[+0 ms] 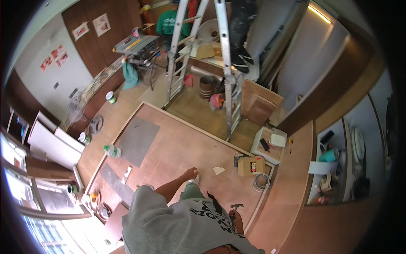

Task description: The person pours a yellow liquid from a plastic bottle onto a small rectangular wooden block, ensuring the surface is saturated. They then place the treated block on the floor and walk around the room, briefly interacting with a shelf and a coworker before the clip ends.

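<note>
My left hand (190, 173) is held out over the reddish-brown board floor (190, 139) with its fingers curled in. What it holds, if anything, is too small to make out. A white shoe (195, 179) shows just beside it. Low at my right side, my right hand (237, 221) grips a claw hammer (237, 206), its metal head standing above the fist. Most of the handle is hidden. Ahead on the board lies a small pale scrap (218, 170). Farther right, a cardboard box (251, 165) sits near a coil of grey cable (261, 182).
An aluminium stepladder (228, 97) stands beyond the raised rim, with someone's dark-clad legs (243, 34) beside it. A person in green (167, 23) is near a table saw (137, 43). A plastic bottle (112, 151) stands left; a white bin (264, 148) stands right.
</note>
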Motion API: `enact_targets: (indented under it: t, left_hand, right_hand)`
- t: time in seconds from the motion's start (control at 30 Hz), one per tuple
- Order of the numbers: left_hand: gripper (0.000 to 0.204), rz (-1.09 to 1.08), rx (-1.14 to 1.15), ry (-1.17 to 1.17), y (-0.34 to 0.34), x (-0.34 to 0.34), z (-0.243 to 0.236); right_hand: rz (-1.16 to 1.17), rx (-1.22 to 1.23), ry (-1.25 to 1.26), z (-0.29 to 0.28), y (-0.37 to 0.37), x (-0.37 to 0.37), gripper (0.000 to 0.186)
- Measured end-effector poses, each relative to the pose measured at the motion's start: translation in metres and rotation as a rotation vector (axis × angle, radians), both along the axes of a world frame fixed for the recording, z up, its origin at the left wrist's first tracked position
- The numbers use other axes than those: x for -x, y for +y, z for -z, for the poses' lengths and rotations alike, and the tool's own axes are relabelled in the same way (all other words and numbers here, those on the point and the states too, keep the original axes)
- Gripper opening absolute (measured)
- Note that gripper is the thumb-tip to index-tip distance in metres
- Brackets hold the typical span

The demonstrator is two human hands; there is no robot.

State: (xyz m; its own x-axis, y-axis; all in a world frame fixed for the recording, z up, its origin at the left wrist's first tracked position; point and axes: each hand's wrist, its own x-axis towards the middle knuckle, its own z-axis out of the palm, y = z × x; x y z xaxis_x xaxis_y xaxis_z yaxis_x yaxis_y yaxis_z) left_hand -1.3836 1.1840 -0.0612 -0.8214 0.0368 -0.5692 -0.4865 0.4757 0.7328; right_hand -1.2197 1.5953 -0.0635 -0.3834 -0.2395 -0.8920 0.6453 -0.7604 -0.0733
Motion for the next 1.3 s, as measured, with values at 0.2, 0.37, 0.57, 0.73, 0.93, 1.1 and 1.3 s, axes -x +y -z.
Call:
enact_targets:
  t: [0.2,0.37,0.57,0.73,0.93,1.1,1.3]
  left_hand:
    - [0.043,0.454,-0.049,-0.102,0.068,0.015,0.022]
    - [0.040,0.636,-0.690,-0.063,0.155,0.053,0.013]
    - [0.043,1.110,-0.246,-0.319,0.227,0.028,-0.058]
    - [0.042,1.655,-0.148,-0.361,0.302,-0.016,-0.048]
    - [0.045,2.069,-0.236,-0.249,0.341,-0.078,-0.042]
    - [0.048,2.061,-0.211,-0.535,0.360,-0.170,-0.126]
    - [0.036,1.993,-0.171,-0.454,0.407,-0.250,-0.121]
  right_hand:
    - [0.348,0.037,0.010,0.042,0.010,-0.097,0.015]
    - [0.599,-0.260,-0.043,0.002,0.005,-0.115,0.032]
    - [0.656,-0.578,0.031,-0.041,-0.036,-0.100,0.016]
    - [0.828,-0.714,-0.028,-0.085,-0.075,-0.133,0.021]
    - [0.829,-0.817,-0.252,-0.083,-0.130,-0.162,0.020]
    - [1.007,-0.840,-0.306,-0.104,-0.127,-0.170,0.023]
    - [0.914,-1.017,-0.299,-0.072,-0.085,-0.198,0.029]
